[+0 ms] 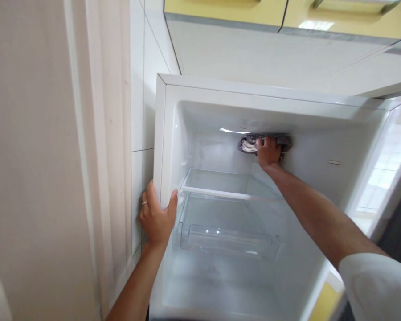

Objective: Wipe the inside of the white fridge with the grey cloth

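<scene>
An empty fridge (167,133) stood open. Its left edge was gripped by the left hand (156,216). A grey cloth (254,143) was pressed against the back wall, near the ceiling, by the closed right hand (268,151). Wiping seemed underway; lower surfaces probably needed covering next.

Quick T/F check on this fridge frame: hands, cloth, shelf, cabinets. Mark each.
1. The right hand presses a grey crumpled cloth against the back wall of the white fridge compartment. True.
2. The left hand holds a spray bottle. False: it grips the compartment's left front edge.
3. The clear plastic shelf is loaded with food. False: nothing sits on it.
4. Yellow cabinet doors hang above the fridge. True.
5. The left hand wears a ring. True.
</scene>
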